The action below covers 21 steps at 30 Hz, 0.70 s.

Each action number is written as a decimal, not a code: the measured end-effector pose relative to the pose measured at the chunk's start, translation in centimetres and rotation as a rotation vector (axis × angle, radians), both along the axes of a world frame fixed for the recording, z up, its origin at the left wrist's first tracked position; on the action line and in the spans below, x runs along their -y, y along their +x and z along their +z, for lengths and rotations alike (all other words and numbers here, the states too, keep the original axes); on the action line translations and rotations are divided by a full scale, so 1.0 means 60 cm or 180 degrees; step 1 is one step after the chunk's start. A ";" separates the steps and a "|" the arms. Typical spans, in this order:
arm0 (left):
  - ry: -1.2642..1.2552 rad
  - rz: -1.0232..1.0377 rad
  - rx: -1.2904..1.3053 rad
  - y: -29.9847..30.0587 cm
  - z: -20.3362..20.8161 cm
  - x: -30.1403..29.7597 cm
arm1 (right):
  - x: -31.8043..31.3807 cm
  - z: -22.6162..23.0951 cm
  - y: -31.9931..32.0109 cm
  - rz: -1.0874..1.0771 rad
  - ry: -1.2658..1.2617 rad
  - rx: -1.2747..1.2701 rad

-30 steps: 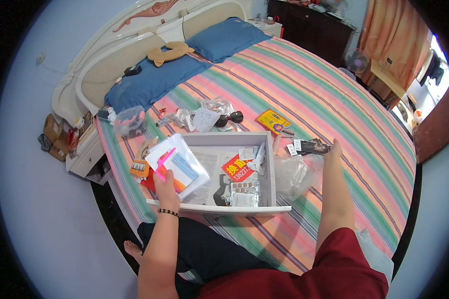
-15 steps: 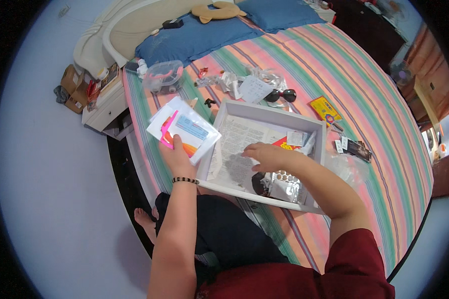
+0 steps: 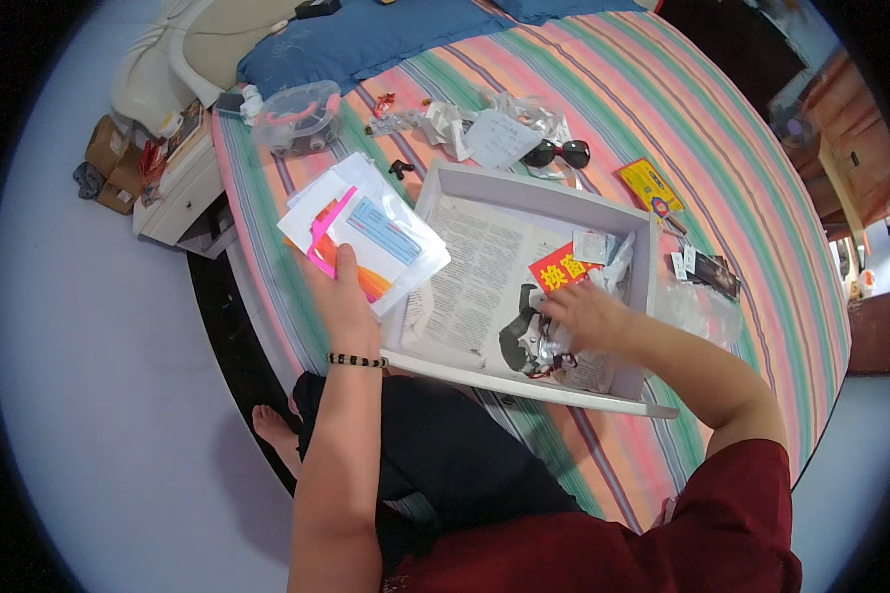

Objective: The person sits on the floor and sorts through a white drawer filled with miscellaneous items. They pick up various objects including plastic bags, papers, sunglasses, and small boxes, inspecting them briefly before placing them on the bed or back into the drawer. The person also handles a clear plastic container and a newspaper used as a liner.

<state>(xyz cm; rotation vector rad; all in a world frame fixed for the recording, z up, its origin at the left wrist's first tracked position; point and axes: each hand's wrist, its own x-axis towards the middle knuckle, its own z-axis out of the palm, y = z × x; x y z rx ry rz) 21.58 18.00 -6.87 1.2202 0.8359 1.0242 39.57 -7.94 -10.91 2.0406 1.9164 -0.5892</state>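
My left hand (image 3: 338, 296) grips a stack of papers in clear plastic sleeves (image 3: 391, 232), thumb on top. A bright pink strip and a blue printed slip show in the stack, above the drawer's left edge. Inside the white drawer (image 3: 534, 188), my right hand (image 3: 591, 314) is closed on a silvery blister pack (image 3: 556, 344), slightly blurred and partly hidden by the fingers. Below the fingers lies a dark picture (image 3: 516, 341) on the newspaper lining (image 3: 470, 262). A red card with yellow characters (image 3: 556, 267) and a small clear packet (image 3: 591, 245) lie beyond that hand.
The drawer rests on a striped bedspread (image 3: 435, 74). Beyond it are sunglasses (image 3: 556, 153), a white paper (image 3: 502, 138), crumpled plastic and a clear tub (image 3: 299, 124). At right lie a yellow box (image 3: 650, 186), dark cards (image 3: 714, 273) and a plastic bag (image 3: 702, 311).
My right hand has moved right and down inside the drawer and closed on the blister pack, which has tilted up. More of the red card shows. My left hand still holds the sleeved papers.
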 end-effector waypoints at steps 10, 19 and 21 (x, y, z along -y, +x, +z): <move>-0.0427 -0.0093 0.0090 0.003 0.024 0.009 | 0.047 -0.012 0.015 -0.1476 0.0182 -0.0387; -0.0432 -0.0167 -0.0048 0.005 0.037 0.018 | 0.060 -0.021 0.036 -0.2699 0.1274 -0.1423; -0.0451 -0.0196 -0.0047 0.004 0.034 0.018 | 0.055 -0.008 0.037 -0.3208 0.1644 -0.1755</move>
